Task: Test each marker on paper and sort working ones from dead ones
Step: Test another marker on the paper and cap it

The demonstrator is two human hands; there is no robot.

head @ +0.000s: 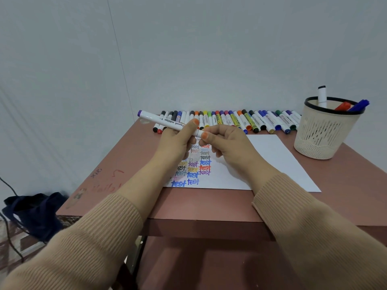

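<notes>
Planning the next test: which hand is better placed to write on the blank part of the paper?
Right, probably: the right hand pinches the marker end beside the blank part of the paper; the left hand grips its barrel over the written words.

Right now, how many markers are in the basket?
3 in the basket: white marker standing at the left, red marker in the middle, blue marker leaning over the right rim. Others may hide inside.
</notes>
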